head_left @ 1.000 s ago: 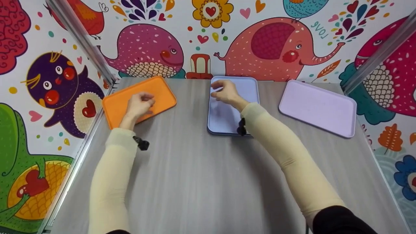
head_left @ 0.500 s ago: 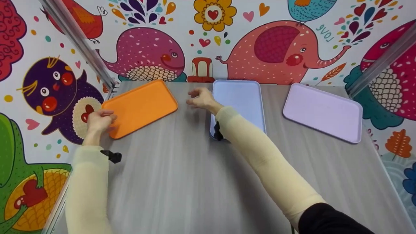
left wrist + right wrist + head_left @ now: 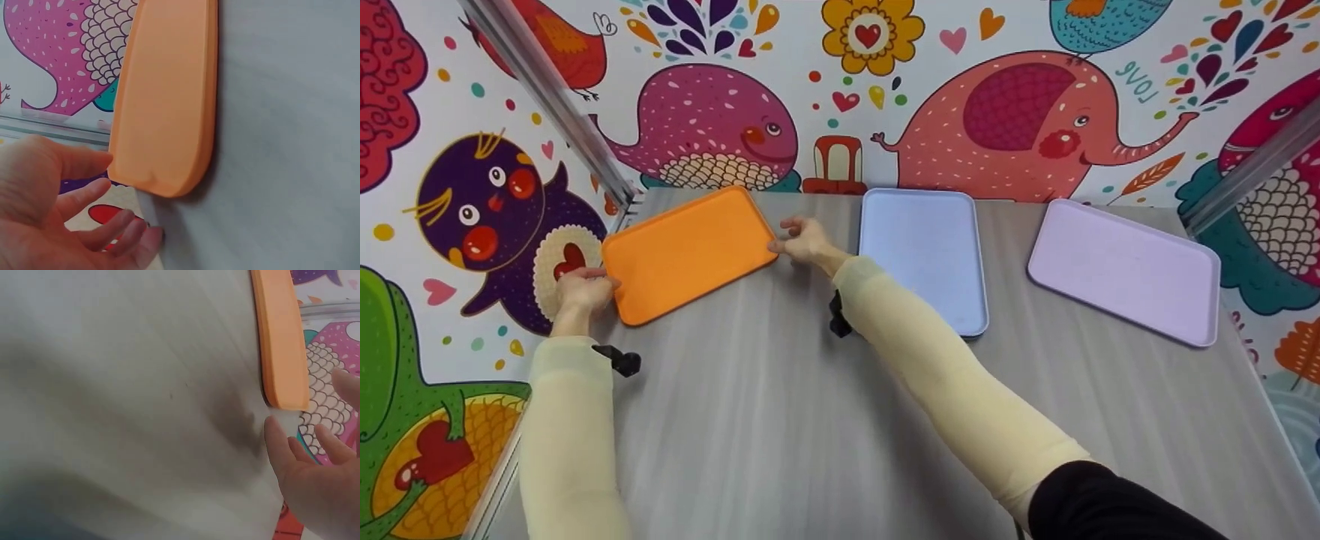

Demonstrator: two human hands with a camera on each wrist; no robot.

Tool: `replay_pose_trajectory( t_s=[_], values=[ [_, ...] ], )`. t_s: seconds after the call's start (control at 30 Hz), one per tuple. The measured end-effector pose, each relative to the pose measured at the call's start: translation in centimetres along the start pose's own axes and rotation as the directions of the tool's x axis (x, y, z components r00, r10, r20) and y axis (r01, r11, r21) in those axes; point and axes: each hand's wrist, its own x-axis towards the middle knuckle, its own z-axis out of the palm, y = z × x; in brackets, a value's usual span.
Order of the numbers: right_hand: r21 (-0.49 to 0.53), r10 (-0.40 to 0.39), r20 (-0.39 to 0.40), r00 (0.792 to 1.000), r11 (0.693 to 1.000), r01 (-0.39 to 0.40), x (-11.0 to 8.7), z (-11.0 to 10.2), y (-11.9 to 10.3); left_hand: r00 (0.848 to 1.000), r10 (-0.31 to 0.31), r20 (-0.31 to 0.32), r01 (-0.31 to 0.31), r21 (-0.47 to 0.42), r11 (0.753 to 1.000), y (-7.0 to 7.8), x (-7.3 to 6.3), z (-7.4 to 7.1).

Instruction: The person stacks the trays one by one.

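Grey table: orange tray, matte, rectangular, round-cornered, low-rimmed; hands apart at opposite ends, loosely spread.

We look down on a gray, wood-grained worktop set against a back wall covered in cartoon prints, among them a pink-purple whale, a coral elephant and a yellow flower. On the left wall we see a dark purple bird above a green animal clutching a heart. Slanting metal posts mark both rear corners, and a metal rail runs along the worktop's left edge. Soft shadows cross the worktop's surface.
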Motion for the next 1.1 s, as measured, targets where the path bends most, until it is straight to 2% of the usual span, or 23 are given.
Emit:
replay_pose_trajectory(
  t_s=[0.07, 0.2, 0.47, 0.53, 0.63, 0.73, 0.93, 1.1],
  values=[
    [0.000, 0.016, 0.023, 1.000, 1.000, -0.016, 0.0, 0.5, -0.1, 1.000, -0.017, -0.003, 0.017, 0.001, 1.000, 0.1, 0.2, 0.1],
    [0.025, 0.032, 0.032, 0.999, 0.999, -0.033, 0.0, 1.1, -0.3, 1.000, -0.013, -0.005, 0.013, 0.001, 1.000, 0.7, 0.4, 0.4],
    [0.101, -0.023, 0.015, 1.000, 0.995, 0.022, 0.1, 1.5, 0.2, 0.999, 0.026, 0.034, -0.027, 0.017, 0.999, 1.0, 0.6, 0.4],
    [0.092, -0.043, 0.008, 0.999, 0.995, 0.042, 0.2, 1.5, 0.5, 0.998, 0.014, 0.065, -0.014, -0.009, 1.000, 0.8, 0.7, 0.3],
    [0.102, -0.074, -0.001, 0.997, 0.992, 0.074, 0.4, 1.4, 0.9, 0.991, 0.001, 0.131, 0.011, -0.094, 0.995, 0.5, 1.0, 0.1],
    [0.163, -0.096, -0.015, 0.995, 0.982, 0.097, 0.5, 1.3, 1.1, 0.983, 0.006, 0.185, 0.025, -0.168, 0.986, 0.2, 1.2, -0.1],
    [0.246, -0.083, -0.055, 0.995, 0.965, 0.094, 0.5, 1.5, 1.2, 0.968, 0.033, 0.248, 0.015, -0.187, 0.982, -0.4, 1.0, -0.5],
    [0.264, -0.063, -0.027, 0.998, 0.962, 0.068, 0.6, 1.0, 1.0, 0.954, 0.050, 0.297, 0.024, -0.242, 0.970, -0.7, 1.1, -1.3]
  ],
)
